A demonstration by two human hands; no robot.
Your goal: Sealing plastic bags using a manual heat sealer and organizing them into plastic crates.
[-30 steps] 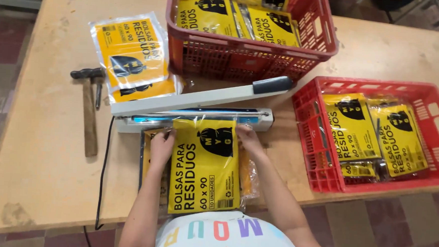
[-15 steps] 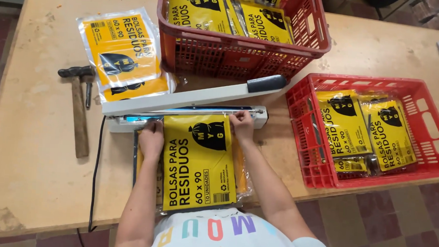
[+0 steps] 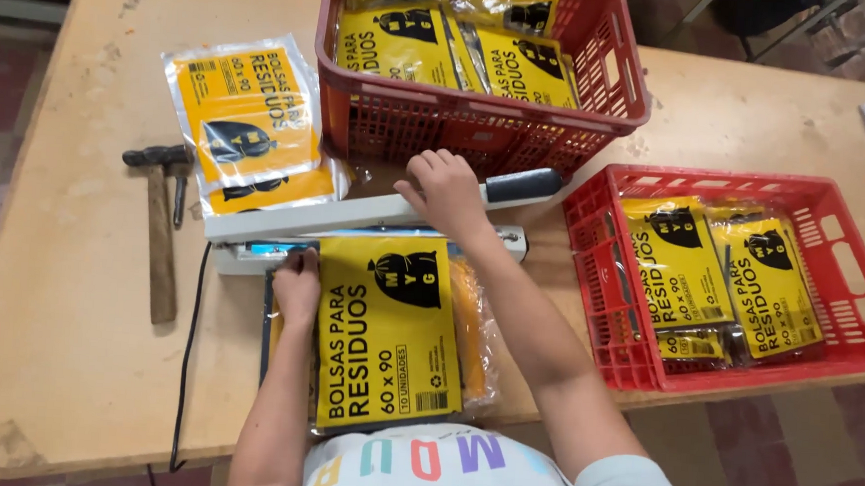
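fingers of our right hand (image 3: 447, 190) lie spread, pressing the sealer arm (image 3: 375, 210); our left hand (image 3: 298, 283) flattens the light, slippery, floppy packet (image 3: 388, 329) at its far left corner.

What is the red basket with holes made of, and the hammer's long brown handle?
The red lattice basket looks like moulded plastic: evenly coloured, slightly glossy, with a regular grid. The hammer's brown handle seems to be bare wood, matt and worn; its dark head is probably metal.
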